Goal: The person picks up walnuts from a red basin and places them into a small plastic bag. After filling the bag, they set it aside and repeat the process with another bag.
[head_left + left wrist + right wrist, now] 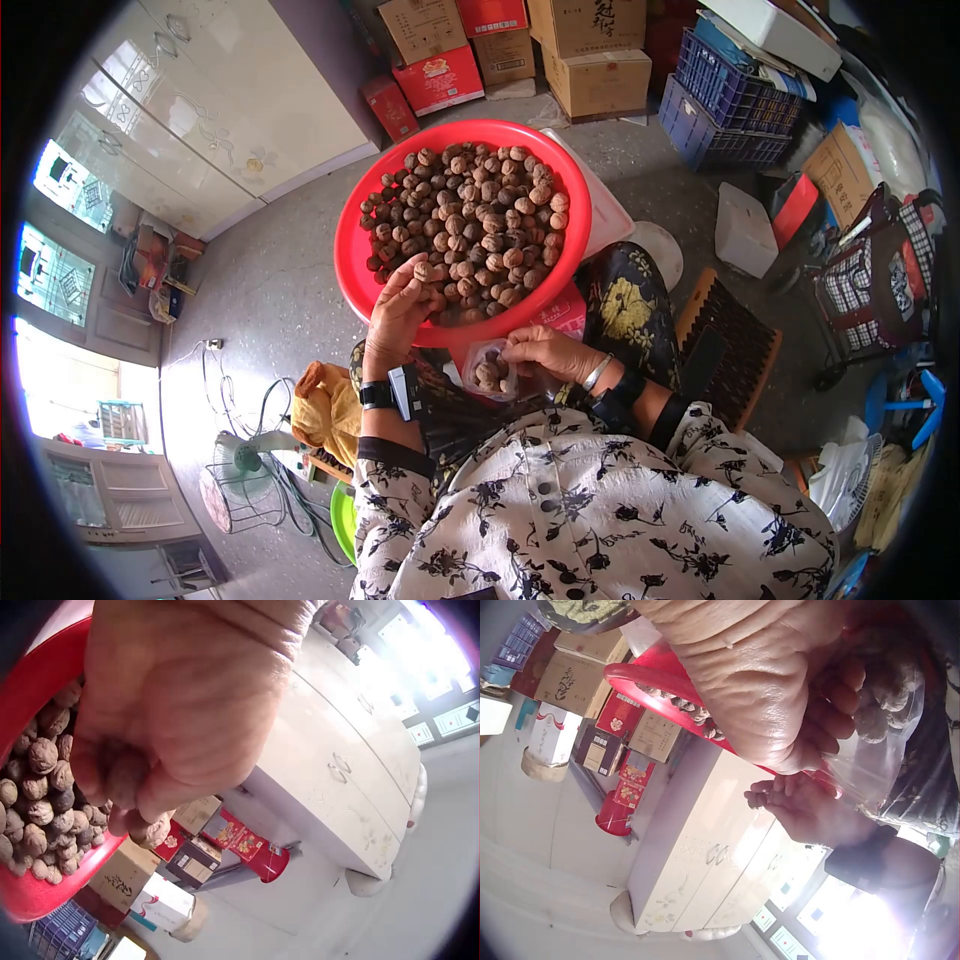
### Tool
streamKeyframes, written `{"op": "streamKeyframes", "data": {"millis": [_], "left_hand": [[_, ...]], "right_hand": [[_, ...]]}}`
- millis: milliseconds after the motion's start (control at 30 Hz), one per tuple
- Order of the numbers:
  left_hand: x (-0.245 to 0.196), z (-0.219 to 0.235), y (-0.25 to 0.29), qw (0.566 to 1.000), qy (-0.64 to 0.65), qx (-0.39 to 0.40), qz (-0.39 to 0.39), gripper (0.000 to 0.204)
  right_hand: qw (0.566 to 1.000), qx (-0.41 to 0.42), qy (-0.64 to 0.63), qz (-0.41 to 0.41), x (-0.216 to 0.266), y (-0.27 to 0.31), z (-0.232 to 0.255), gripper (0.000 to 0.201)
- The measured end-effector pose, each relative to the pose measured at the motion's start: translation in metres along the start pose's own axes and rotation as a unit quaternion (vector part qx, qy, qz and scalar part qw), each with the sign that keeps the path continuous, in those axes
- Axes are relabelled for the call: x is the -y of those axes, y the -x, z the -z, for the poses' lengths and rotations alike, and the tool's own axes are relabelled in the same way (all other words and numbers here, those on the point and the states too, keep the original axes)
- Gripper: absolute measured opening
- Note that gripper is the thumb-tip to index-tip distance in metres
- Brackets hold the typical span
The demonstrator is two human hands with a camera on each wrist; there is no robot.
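Walnuts [465,225] fill a red basin [352,250] in the upper middle of the head view, resting on the seated person's lap. The left hand [400,310] reaches over the near rim of the basin, its fingers curled round a few walnuts at the lower left edge of the heap; the left wrist view shows the fingers [120,776] closed on those nuts, with the rest of the pile at the left of that frame. The right hand [545,352] sits just below the basin, right of centre, pinching the mouth of a clear plastic bag [490,370] that already holds several walnuts; in the right wrist view the bag [885,742] hangs at the upper right, gripped between thumb and curled fingers. Cardboard boxes [598,80] and blue crates [725,110] stand along the top of the head view, a white cabinet [220,110] at the upper left, a floor fan [235,480] at the lower left.
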State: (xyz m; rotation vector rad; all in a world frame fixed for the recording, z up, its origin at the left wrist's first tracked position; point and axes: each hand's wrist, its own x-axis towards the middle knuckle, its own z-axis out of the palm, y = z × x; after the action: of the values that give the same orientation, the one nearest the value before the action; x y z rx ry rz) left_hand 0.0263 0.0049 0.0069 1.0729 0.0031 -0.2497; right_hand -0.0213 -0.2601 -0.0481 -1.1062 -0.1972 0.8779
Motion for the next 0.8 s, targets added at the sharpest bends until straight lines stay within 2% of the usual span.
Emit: {"op": "streamKeyframes", "data": {"millis": [233, 333, 433, 500, 533, 633, 667, 800], "left_hand": [[0.002, 0.005, -0.001, 1.0, 0.001, -0.002, 0.006, 0.039], [0.002, 0.004, 0.004, 0.999, -0.007, 0.032, 0.003, 0.031], [0.0, -0.004, 0.015, 0.998, -0.048, 0.037, 0.023, 0.028], [-0.003, -0.01, 0.025, 0.991, -0.12, 0.017, 0.048, 0.029], [-0.003, -0.008, 0.028, 0.987, -0.137, 0.045, 0.071, 0.029], [-0.005, -0.017, 0.037, 0.978, -0.179, 0.047, 0.092, 0.031], [-0.004, -0.014, 0.038, 0.977, -0.183, 0.082, 0.074, 0.031], [-0.003, -0.015, 0.041, 0.971, -0.186, 0.114, 0.098, 0.031]], "right_hand": [[1.0, -0.001, 0.016, 0.003, 0.0, 0.0, 0.002, 0.019], [1.0, -0.003, 0.021, 0.006, 0.0, 0.0, 0.002, 0.018], [1.0, -0.004, 0.004, 0.009, 0.001, 0.002, 0.002, 0.017], [1.0, 0.0, -0.007, 0.008, 0.0, 0.002, 0.002, 0.016], [1.0, -0.002, 0.006, 0.01, 0.001, 0.002, 0.002, 0.016], [1.0, -0.006, 0.012, 0.006, 0.003, 0.003, -0.001, 0.015], [1.0, -0.009, 0.005, 0.002, 0.004, 0.003, -0.001, 0.015], [1.0, 0.006, -0.015, -0.003, 0.001, 0.001, 0.002, 0.016]]}}
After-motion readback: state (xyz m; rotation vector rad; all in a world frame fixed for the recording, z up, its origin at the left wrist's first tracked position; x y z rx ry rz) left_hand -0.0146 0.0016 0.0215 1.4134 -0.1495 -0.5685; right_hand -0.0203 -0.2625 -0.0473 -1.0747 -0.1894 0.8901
